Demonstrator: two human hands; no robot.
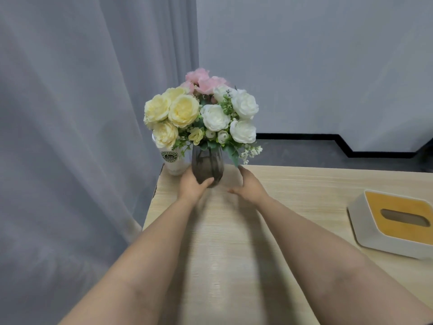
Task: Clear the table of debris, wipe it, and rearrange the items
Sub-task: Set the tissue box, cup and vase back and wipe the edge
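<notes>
Left hand (194,184) fingers curl round vase (207,167) | right hand (249,184) spread, apart | risk: top-heavy vase tips, or knocks cup (174,160) off surface (234,231) corner

Your white paper cup with the green round logo (173,160) sits half hidden behind the smoky glass vase (207,166) and the yellow blooms. The white tissue box with the yellow lid (396,224) is cut off at the right edge. Your forearms blur near the bottom.

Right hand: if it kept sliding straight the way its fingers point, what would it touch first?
Most likely the glass vase: the right hand lies open beside it, fingers aimed at its base. Depth is hard to judge here.
</notes>
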